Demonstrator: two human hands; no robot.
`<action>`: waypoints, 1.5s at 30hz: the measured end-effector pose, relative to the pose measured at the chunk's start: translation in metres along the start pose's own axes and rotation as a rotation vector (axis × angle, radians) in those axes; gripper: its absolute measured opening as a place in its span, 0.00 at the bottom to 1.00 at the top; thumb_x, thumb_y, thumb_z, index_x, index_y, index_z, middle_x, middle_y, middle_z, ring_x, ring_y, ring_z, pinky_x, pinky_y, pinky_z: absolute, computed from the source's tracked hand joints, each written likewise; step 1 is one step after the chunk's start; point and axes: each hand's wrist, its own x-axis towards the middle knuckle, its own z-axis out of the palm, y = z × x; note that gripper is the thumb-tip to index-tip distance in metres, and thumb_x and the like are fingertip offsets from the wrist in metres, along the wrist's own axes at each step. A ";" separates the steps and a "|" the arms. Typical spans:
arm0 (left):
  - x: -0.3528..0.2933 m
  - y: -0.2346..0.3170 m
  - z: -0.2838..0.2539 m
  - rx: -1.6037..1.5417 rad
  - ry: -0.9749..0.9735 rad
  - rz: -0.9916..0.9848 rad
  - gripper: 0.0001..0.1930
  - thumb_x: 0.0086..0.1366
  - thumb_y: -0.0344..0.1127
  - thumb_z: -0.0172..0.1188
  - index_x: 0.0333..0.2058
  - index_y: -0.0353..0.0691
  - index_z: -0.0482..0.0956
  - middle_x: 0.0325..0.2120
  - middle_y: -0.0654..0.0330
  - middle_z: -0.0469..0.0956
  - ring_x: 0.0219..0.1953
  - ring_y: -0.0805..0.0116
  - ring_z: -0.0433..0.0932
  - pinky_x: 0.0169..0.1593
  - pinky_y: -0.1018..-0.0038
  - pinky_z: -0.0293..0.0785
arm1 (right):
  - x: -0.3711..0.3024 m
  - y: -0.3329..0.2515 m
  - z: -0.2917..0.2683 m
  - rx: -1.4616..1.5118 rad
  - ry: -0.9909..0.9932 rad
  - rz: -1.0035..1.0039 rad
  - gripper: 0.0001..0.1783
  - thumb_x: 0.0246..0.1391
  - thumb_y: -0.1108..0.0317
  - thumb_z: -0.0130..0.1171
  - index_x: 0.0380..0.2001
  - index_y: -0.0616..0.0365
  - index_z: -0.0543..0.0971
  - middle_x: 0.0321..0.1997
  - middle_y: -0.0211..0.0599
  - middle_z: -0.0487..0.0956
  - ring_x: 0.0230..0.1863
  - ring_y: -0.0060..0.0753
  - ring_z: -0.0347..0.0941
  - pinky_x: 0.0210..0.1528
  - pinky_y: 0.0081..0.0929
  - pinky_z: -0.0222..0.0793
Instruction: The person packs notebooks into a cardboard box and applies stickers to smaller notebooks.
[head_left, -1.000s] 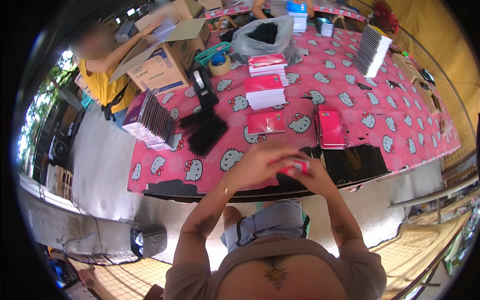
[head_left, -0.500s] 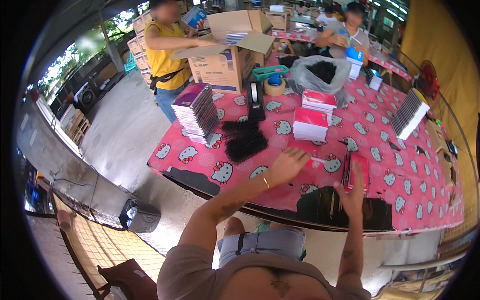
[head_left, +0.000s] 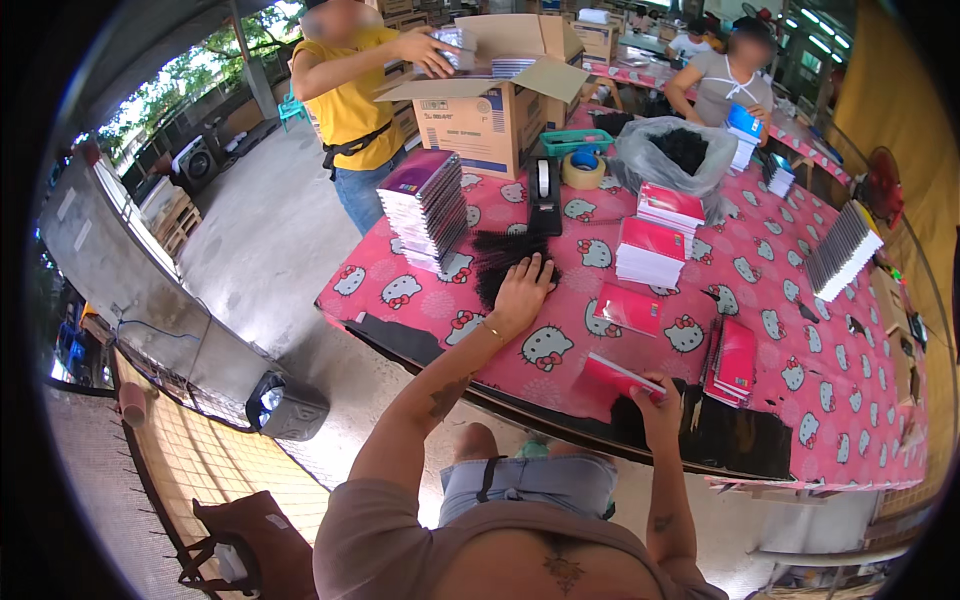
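Observation:
My left hand rests on a pile of black spiral binding coils, its fingers stretched out over them. Pinched at one end in my right hand is a red-covered notebook, tilted above the table's front edge. Another red notebook lies flat just beyond it. To the right sits a small pile of red notebooks with black coils along one side. Farther back stand two stacks of red-covered pads.
The table has a pink patterned cover, torn at its front edge. Around it are a tall stack of spiral notebooks, a tape dispenser, a plastic bag of black coils and an open carton. Two people work across the table.
My left hand has moved from the red notebook leftward onto the coils. My right hand has left the small pile and now holds a red notebook. The view has shifted slightly.

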 end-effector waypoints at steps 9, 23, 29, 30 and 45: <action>0.001 0.019 -0.024 -0.033 0.002 0.136 0.14 0.58 0.33 0.55 0.44 0.40 0.76 0.34 0.57 0.72 0.41 0.59 0.73 0.45 0.61 0.71 | 0.001 0.009 -0.002 -0.004 -0.069 0.000 0.14 0.58 0.74 0.62 0.47 0.65 0.80 0.41 0.29 0.79 0.43 0.19 0.72 0.48 0.20 0.67; 0.024 -0.003 -0.039 -0.186 -0.079 -0.024 0.10 0.64 0.37 0.62 0.43 0.46 0.80 0.32 0.58 0.73 0.36 0.58 0.77 0.35 0.64 0.76 | 0.004 0.010 0.003 0.010 -0.031 0.003 0.14 0.58 0.74 0.62 0.48 0.66 0.80 0.40 0.28 0.80 0.42 0.18 0.72 0.47 0.19 0.68; 0.004 0.068 -0.114 -0.925 -0.111 -0.317 0.11 0.62 0.24 0.63 0.44 0.37 0.82 0.33 0.57 0.77 0.30 0.66 0.80 0.33 0.74 0.76 | 0.005 0.012 -0.003 -0.084 -0.068 -0.008 0.16 0.59 0.75 0.61 0.51 0.65 0.79 0.44 0.30 0.80 0.44 0.20 0.72 0.49 0.20 0.68; -0.011 0.071 -0.124 -1.034 -0.192 -0.387 0.10 0.62 0.24 0.63 0.44 0.36 0.82 0.33 0.57 0.78 0.30 0.69 0.80 0.33 0.75 0.75 | 0.005 0.011 -0.002 -0.001 -0.114 0.065 0.17 0.59 0.75 0.61 0.52 0.64 0.79 0.46 0.32 0.80 0.46 0.19 0.72 0.50 0.20 0.68; -0.030 0.075 -0.108 -1.082 -0.212 -0.334 0.08 0.61 0.26 0.66 0.40 0.35 0.82 0.30 0.60 0.81 0.29 0.76 0.76 0.32 0.78 0.72 | 0.007 0.014 -0.006 0.013 -0.196 0.002 0.17 0.62 0.73 0.60 0.54 0.64 0.78 0.47 0.32 0.80 0.48 0.20 0.74 0.52 0.20 0.71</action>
